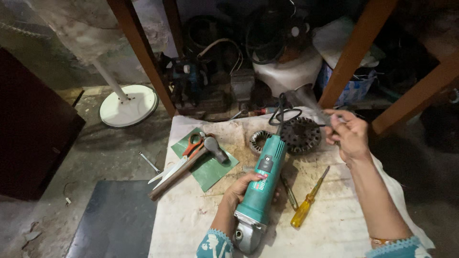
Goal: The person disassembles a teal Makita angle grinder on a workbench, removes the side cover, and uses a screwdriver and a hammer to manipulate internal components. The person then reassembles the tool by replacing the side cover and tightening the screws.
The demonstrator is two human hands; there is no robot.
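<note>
Cluttered workshop floor, dim, with a cloth-covered tabletop (191, 224) low among wooden legs and old machine parts. Left hand (241, 188) is wrapped around the body of a teal angle grinder (260, 184), which lies on the cloth with its metal head toward the person and its tail pointing away. Right hand (348, 136) is raised beyond it, fingers pinched on the grinder's black cord (287, 114), which loops up from the tail; the cord end blurs and I cannot see a plug.

Just right of the left hand lie a yellow screwdriver (308, 200) and a darker one (289, 192). Past the grinder's tail sit two round motor cores (300, 134). Left of the hand, on a green sheet (210, 169), rest a hammer (186, 167) and orange-handled scissors (189, 148).

To my eye the risk is the cord: pulled taut, it could tug the grinder out of a one-handed grip or snag the motor cores. I see no disc or guard clearly on the head. A swinging tail could knock the screwdrivers off the cloth.
</note>
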